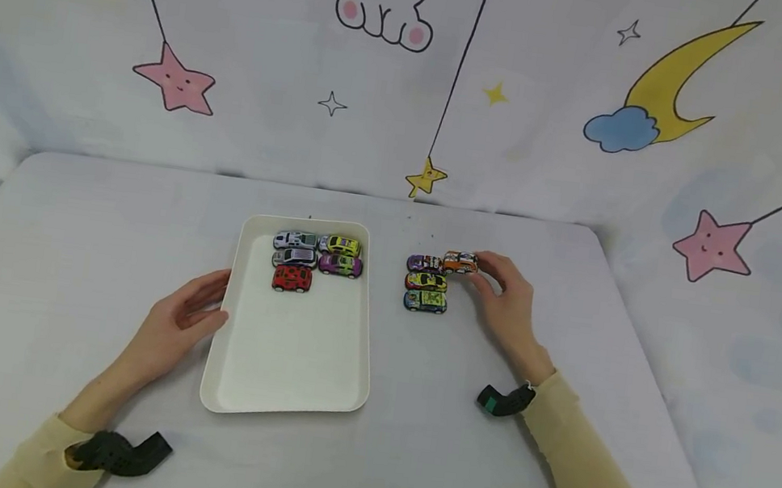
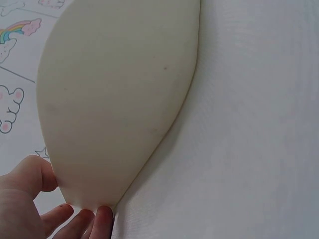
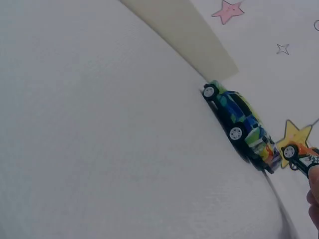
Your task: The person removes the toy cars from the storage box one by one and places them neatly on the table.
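Observation:
My right hand (image 1: 509, 309) pinches an orange and white toy car (image 1: 460, 262) by its right end. In the right wrist view that orange car (image 3: 303, 157) appears raised, with fingertips at the frame's edge. Beside it stand a purple toy car (image 1: 424, 264), a yellow and red one (image 1: 426, 282) and a blue-green one (image 1: 425, 302), stacked in a column. My left hand (image 1: 169, 331) touches the left side of a white tray (image 1: 289, 362), its fingers loosely bent. A red toy car (image 1: 292, 278) and several others sit in the tray's upper part.
The white table (image 1: 437, 461) runs back to a cloth backdrop (image 1: 276, 43) printed with stars, a moon and an animal. Black wrist straps with camera mounts (image 1: 123, 454) sit on both forearms.

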A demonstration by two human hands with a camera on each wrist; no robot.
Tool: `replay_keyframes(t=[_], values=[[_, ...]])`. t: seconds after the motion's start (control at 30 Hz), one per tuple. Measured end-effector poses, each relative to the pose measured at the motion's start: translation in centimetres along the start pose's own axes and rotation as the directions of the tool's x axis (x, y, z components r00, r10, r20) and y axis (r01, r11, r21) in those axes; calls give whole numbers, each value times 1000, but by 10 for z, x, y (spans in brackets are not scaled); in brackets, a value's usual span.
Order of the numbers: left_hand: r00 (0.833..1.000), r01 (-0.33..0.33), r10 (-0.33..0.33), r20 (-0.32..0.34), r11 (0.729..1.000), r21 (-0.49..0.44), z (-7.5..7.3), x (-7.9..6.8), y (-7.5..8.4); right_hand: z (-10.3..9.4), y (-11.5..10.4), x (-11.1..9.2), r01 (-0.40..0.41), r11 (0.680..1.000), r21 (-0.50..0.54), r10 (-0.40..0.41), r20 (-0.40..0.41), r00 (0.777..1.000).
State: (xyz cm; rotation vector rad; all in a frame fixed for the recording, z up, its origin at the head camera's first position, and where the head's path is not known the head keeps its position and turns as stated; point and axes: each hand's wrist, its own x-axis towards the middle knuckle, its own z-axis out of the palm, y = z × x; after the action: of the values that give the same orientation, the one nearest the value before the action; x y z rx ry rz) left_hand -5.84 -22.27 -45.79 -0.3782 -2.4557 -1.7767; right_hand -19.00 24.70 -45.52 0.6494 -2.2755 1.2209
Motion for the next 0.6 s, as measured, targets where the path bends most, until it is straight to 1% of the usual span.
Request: replay_keyframes(t=[0.1, 0.2, 0.33, 0.4, 0.47, 0.6], values=[[1000, 0, 0, -1, 1000, 2, -1, 0, 0, -1, 5, 1, -30, 999, 31, 31, -26, 999], [1000, 3, -3, -5, 1000, 16, -1, -1, 1, -2, 6, 0, -106, 993, 42, 108, -35, 994], [1000, 9, -9, -5, 1000, 20, -2, -2, 2, -2, 4, -2, -249, 968, -12, 249, -14, 968], [1000, 7, -7, 0, 1000, 17, -2, -2, 3, -2, 4, -2, -289, 956, -54, 290, 2, 957], [1000, 3, -3, 2, 1000, 7, -1, -2, 3, -3, 4, -2, -293, 953, -81, 296, 20, 955], [1000, -9, 9, 2, 1000, -10, 1, -1, 2, -5, 4, -2, -260, 958, -118, 265, 32, 964]])
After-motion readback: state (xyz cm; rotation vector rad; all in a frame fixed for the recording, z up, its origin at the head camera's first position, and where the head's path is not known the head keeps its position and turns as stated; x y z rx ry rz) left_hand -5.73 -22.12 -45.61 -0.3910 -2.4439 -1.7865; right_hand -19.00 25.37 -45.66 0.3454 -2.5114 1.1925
